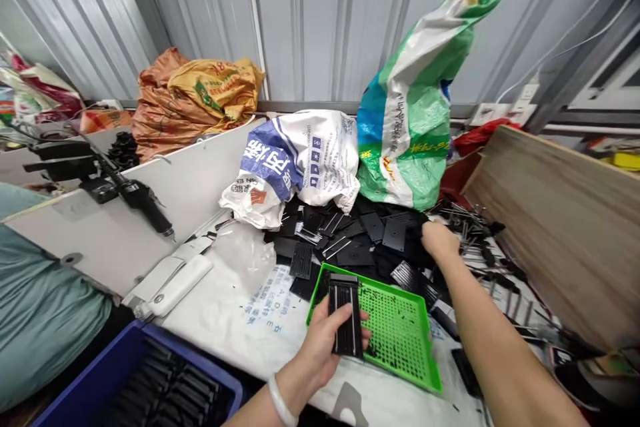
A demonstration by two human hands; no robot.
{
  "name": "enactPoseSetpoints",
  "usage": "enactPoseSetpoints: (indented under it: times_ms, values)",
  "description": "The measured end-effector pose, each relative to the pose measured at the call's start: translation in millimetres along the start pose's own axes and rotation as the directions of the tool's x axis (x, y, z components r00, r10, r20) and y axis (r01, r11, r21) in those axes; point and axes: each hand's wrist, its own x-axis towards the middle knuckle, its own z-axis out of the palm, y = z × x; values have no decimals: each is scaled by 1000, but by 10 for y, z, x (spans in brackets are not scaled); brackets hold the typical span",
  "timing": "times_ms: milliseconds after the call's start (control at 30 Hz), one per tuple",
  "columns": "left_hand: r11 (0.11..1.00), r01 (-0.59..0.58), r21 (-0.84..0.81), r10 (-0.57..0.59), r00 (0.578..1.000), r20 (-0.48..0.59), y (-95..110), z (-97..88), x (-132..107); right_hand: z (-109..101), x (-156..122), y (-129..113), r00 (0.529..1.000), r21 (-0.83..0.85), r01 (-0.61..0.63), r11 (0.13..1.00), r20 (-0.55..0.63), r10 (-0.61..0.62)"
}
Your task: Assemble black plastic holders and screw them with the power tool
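Well, nearest of all, the left hand [320,353], a pale bangle [280,401] on its wrist, is closed around a black slotted plastic plate [345,320], holding it just above a corner of a green perforated tray [400,337]. The plate looks stiff, light and unlikely to flex, and its long solid edges seem the safest place to grip, since the thin ribs could prove brittle. Down to the left sits a blue crate [150,335] packed with similar black parts [165,380]. The right hand [440,243] rests bunched at a heap of black plates [360,247] on the bench [215,340]; whether it holds anything, I cannot tell. Past it lie metal pins [470,233], then a white-and-blue woven sack [295,160], a green woven sack [415,100], and a corrugated metal wall [300,27].
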Motion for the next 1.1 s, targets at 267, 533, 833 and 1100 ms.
enactPoseSetpoints:
  times_ms: [267,533,833,1100]
  values:
    - [999,31,15,-32,1000,2,-2,-100,11,13,-185,419,1000,183,-25,983,-2,26]
    - [999,39,10,-39,997,-65,190,-314,-40,12,-610,758,979,191,176,966,-139,-151]
    - [996,85,26,-83,994,-68,142,-202,-77,-302,-541,468,925,235,333,913,-268,-268]
    - [997,83,9,-82,994,-73,103,-157,-101,-584,-337,325,932,526,356,772,-255,-257]
